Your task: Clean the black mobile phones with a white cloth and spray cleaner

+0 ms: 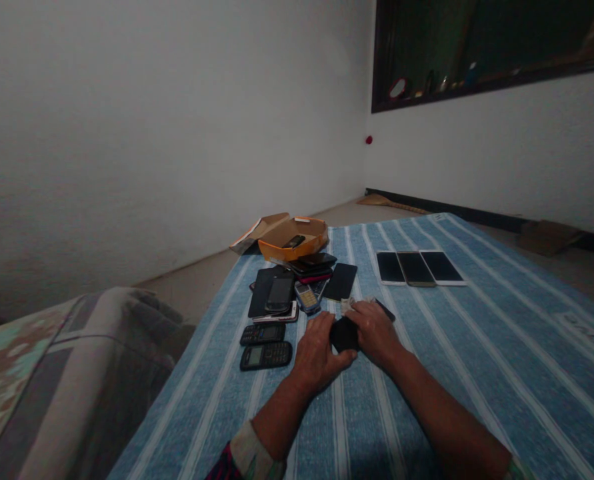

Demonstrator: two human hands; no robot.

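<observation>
My left hand and my right hand close in from both sides on a flat black phone-like object low over the cloth. Its exact kind is hard to make out in the dim light. Beyond my right fingers a dark phone pokes out, partly covered by that hand. A small pale item shows at my right fingertips, too small to name. Left of my left hand lie two black keypad phones, the lower one nearest and the upper one just behind.
A pile of phones lies behind my left hand, with a blue keypad phone at its edge. Behind it stands an open orange box holding a phone. Three smartphones lie in a row at right on the striped blue cloth.
</observation>
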